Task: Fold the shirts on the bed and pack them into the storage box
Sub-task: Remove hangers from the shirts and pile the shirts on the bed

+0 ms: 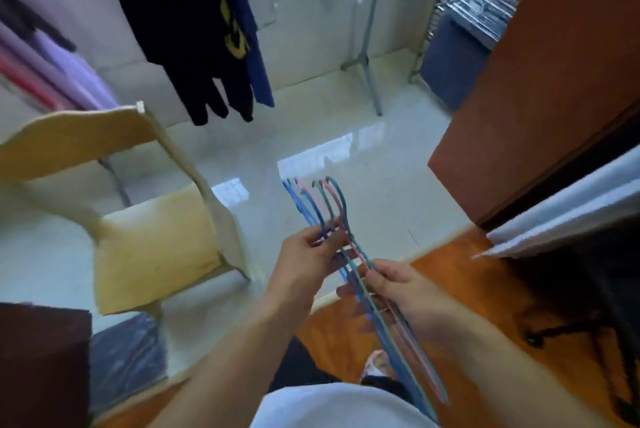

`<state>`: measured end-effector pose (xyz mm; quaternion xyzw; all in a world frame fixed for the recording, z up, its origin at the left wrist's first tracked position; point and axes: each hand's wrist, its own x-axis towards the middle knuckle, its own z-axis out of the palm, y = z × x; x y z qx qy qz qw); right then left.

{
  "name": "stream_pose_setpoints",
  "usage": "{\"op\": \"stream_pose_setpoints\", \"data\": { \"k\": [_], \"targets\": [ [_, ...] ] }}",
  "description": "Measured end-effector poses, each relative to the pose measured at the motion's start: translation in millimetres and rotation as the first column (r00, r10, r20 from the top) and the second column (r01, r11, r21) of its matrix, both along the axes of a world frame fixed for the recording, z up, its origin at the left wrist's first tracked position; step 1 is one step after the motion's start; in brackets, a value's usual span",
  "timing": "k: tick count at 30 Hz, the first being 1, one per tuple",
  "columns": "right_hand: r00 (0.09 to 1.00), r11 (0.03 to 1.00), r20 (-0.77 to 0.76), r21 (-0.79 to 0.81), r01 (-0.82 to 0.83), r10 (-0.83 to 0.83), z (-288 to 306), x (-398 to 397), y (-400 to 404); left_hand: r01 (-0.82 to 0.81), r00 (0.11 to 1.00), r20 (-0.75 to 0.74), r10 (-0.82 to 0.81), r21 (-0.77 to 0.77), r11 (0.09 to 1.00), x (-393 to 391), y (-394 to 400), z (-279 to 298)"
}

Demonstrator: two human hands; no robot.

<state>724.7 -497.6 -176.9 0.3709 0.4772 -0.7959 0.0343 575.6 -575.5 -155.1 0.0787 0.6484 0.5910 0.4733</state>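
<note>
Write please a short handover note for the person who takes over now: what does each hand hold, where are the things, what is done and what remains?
Left hand: pinches the necks of the bundle of hangers, near the hooks.
Right hand: grips the same bundle lower down.
Dark shirt hangs ahead, above the wooden chair; purple garments hang at left.
Bed and storage box: not in view.
Done: no folded shirt is visible.
Left: probably put the hangers down, then fold and pack the shirts.

Single head-worn wide-angle view, facing forward and steeply down, close above both forearms, floor (346, 157) beyond.
</note>
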Motion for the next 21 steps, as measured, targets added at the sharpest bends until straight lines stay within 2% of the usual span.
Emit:
{"op": "stream_pose_setpoints", "data": {
  "k": [3, 6, 12, 14, 17, 21],
  "targets": [
    [0.993, 0.993, -0.015, -0.003, -0.118, 0.118, 11.4, -59.1, 42.4, -0.105, 0.994, 0.038, 0.104, 0.031, 0.994, -54.9, 27.3, 4.1],
    [0.985, 0.986, -0.041, -0.002, -0.169, 0.169, 15.8, -127.5, 80.0, -0.165, 0.986, 0.039, 0.163, 0.067, 0.984, -113.8, 58.8, -0.2],
    [0.98, 0.987, -0.118, 0.011, -0.159, 0.159, 49.6, -258.0, 149.1, -0.097, 0.994, -0.049, 0.102, 0.088, 0.991, -246.3, 138.4, 19.5],
    [0.983, 0.993, -0.138, 0.012, -0.118, 0.118, 69.6, -292.2, 179.6, -0.026, 0.993, -0.11, 0.038, 0.112, 0.993, -284.9, 171.6, 44.0],
    [0.978, 0.995, -0.189, 0.06, -0.078, 0.088, 96.6, -333.1, 226.6, 0.08, 0.957, -0.285, -0.048, 0.102, 0.992, -329.8, 224.7, 80.2],
    [0.962, 0.992, -0.268, 0.128, -0.024, 0.058, 115.5, -383.4, 295.6, 0.113, 0.892, -0.448, -0.055, 0.102, 0.988, -379.1, 302.1, 112.6]
  ]
}}
